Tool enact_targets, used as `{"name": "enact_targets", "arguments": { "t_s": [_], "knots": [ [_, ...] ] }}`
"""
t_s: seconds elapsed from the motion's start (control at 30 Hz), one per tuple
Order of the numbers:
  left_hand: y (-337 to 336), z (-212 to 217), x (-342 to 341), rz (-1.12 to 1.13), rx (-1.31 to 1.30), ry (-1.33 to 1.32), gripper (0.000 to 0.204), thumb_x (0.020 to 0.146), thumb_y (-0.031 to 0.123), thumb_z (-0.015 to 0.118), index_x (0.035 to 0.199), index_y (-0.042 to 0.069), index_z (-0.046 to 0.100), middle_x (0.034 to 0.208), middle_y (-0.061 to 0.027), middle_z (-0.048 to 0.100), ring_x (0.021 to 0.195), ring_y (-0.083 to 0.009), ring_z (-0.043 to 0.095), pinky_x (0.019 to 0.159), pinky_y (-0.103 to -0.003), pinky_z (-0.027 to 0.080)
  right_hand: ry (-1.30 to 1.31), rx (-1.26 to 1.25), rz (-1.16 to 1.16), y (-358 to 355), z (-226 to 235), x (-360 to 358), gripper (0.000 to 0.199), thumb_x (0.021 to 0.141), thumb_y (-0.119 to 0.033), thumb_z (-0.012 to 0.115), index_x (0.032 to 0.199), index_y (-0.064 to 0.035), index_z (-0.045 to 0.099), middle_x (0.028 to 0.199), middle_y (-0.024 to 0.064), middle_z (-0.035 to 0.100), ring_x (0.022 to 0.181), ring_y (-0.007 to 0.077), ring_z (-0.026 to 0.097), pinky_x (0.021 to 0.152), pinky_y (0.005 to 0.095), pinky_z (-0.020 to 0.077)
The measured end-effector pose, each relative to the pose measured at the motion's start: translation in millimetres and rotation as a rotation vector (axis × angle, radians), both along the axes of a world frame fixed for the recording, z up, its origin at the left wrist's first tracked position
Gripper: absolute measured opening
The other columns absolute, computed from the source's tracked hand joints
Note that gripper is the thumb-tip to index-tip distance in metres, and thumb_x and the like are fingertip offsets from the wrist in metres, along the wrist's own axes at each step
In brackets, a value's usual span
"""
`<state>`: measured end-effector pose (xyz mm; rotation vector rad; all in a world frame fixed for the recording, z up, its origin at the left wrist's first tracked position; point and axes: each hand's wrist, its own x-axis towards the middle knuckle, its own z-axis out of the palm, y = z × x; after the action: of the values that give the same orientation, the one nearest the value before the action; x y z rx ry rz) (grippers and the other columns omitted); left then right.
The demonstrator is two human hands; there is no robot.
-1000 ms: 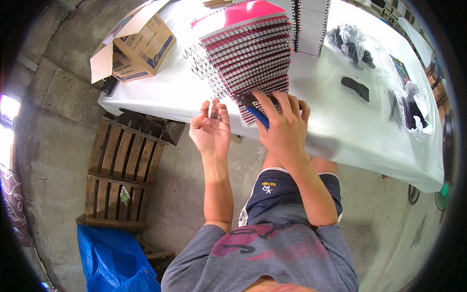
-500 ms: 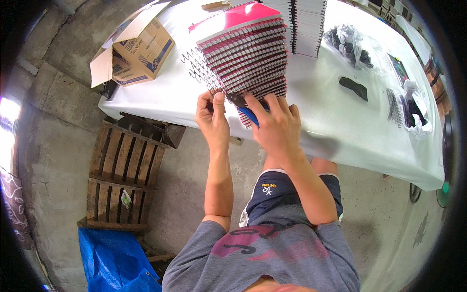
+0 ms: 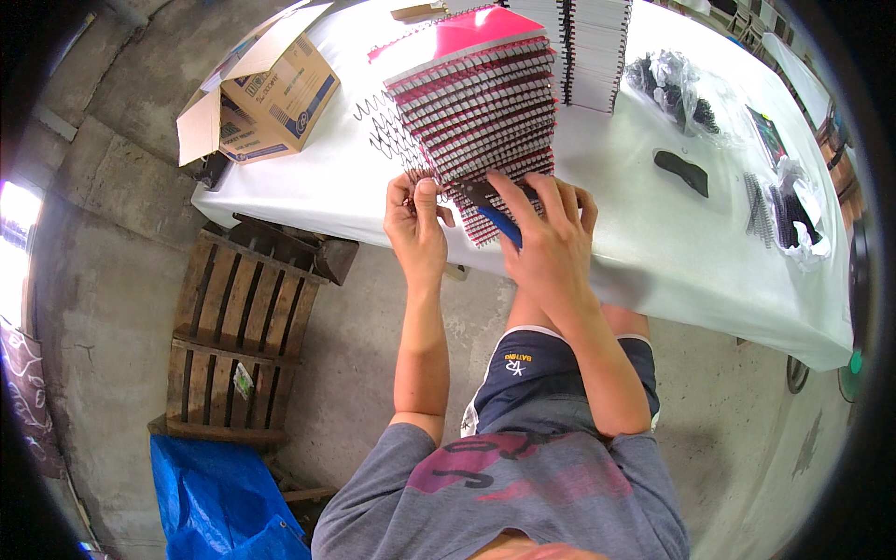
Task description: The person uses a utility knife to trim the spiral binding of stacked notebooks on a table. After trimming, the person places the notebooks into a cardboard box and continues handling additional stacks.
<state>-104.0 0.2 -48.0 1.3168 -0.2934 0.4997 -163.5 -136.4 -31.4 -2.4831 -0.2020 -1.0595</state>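
While black wire coil ends [image 3: 385, 129] are seen jutting leftward, the nearest are best held steady by the left grip [image 3: 417, 226], which is curled; whether wire is pinched cannot be told. The tall stack of pink-covered, spiral-bound books [image 3: 481, 107] is set on the white-draped bench [image 3: 672, 266], just beyond both grips. Blue-handled, dark-headed pliers [image 3: 502, 225], best angled clear of the pages, are clasped by the right grip [image 3: 551, 231], their jaw opening hidden.

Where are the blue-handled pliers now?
In the head view, the pliers are in the right hand, at the near end of the notebook stack.
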Motion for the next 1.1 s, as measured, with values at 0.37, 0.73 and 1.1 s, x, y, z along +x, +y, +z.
{"name": "enact_targets", "arguments": {
  "t_s": [0.37, 0.73, 1.1],
  "knots": [
    [-2.5, -4.8, 0.6, -0.013, -0.042, -0.07, 0.016, 0.094, 0.018, 0.052, 0.094, 0.002, 0.051, 0.081, -0.0033, 0.053, 0.069, -0.0062, 0.051, 0.047, -0.02, 0.043, 0.153, 0.061, 0.066, 6.5, 3.3, 5.3, 0.048, 0.066, -0.012, 0.069, 0.112, -0.0213, 0.058, 0.087, 0.0022, 0.055, 0.083, 0.0216, 0.057, 0.073, 0.0376, 0.0433],
    [2.1, 9.0, -13.9, 0.004, 0.063, -0.017, 0.026, 0.093, 0.019, 0.053, 0.11, 0.0, 0.049, 0.08, -0.0021, 0.052, 0.066, -0.0045, 0.05, 0.044, -0.017, 0.039, -0.013, 0.025, 0.026, -2.9, 14.9, -0.2, 0.055, 0.062, -0.013, 0.073, 0.115, -0.0207, 0.057, 0.098, 0.0027, 0.052, 0.095, 0.0212, 0.053, 0.083, 0.0409, 0.035],
    [4.1, 7.9, -10.9, -0.077, 0.007, -0.008, 0.023, 0.094, 0.021, 0.052, 0.105, 0.001, 0.05, 0.078, -0.0012, 0.052, 0.064, -0.0033, 0.047, 0.045, -0.016, 0.038, 0.042, -0.062, 0.009, 5.4, 16.3, 5.6, 0.05, 0.064, -0.014, 0.071, 0.112, -0.0214, 0.058, 0.087, 0.0004, 0.052, 0.085, 0.0183, 0.056, 0.07, 0.0354, 0.0409]
  ]
}}
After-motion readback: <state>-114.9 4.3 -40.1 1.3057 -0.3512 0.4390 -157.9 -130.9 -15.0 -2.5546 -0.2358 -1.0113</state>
